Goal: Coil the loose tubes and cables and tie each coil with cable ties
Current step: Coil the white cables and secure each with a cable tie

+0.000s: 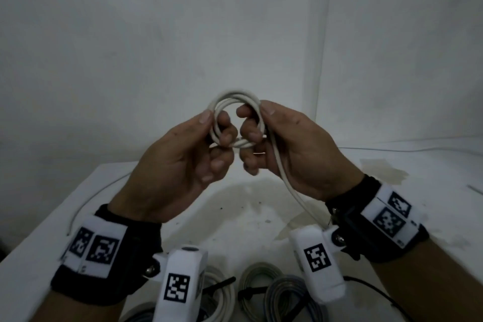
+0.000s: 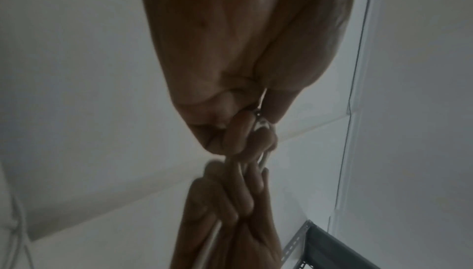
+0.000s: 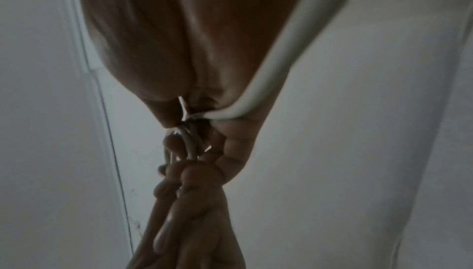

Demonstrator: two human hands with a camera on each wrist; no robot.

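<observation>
White stained table (image 1: 261, 217), bare walls; both hands' grip closed round white cable coil (image 1: 236, 97).

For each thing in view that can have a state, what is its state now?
white cable: partly coiled, held up in the air, no tie visible on it, loose tail hanging down.
left hand: grips the coil's left side.
right hand: grips the coil's right side.
finished coils: lying at the near table edge.
thin white cable: loose on the table.

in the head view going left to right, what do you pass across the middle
thin loose cable on the table → left hand → white cable coil → right hand → stain on the table
</observation>
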